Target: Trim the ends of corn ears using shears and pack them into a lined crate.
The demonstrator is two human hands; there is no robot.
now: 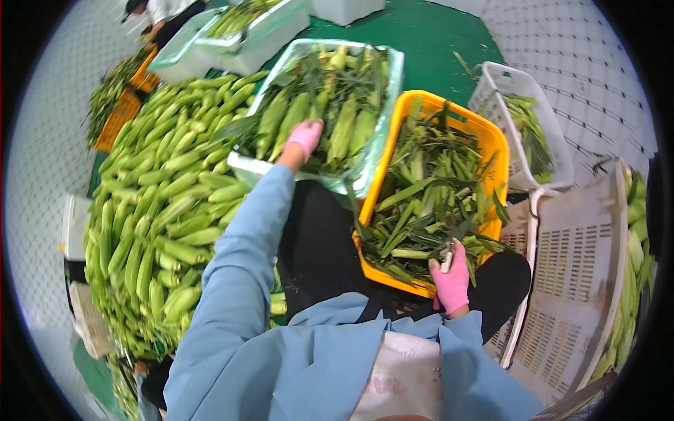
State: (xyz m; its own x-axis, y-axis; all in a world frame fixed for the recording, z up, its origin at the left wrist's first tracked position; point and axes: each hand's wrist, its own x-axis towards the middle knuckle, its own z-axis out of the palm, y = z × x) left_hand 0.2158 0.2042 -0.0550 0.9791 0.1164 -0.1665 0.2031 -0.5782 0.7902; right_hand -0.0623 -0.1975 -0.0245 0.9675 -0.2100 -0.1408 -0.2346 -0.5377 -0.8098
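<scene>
My left hand [305, 137], in a pink glove, lies on the ears of corn [293, 118] inside a foam box [397, 68] lined with green film; its fingertips are partly hidden, so its hold is unclear. Green-husked ears fill this box, with loose leaves over them. My right hand [451, 273], also pink-gloved, grips a small hand tool [447, 258], probably pruning shears, over the near edge of a yellow plastic crate [500, 152]. Cut stalks and husk leaves [421, 210] fill that crate.
A large heap of corn ears [168, 194] lies to the left. White plastic crates [558, 158] stand at the right, one tipped on its side [568, 273]. Further foam boxes [279, 31] and orange crates [118, 118] are at the upper left, near another person [171, 16]. Part of someone shows at the lower left.
</scene>
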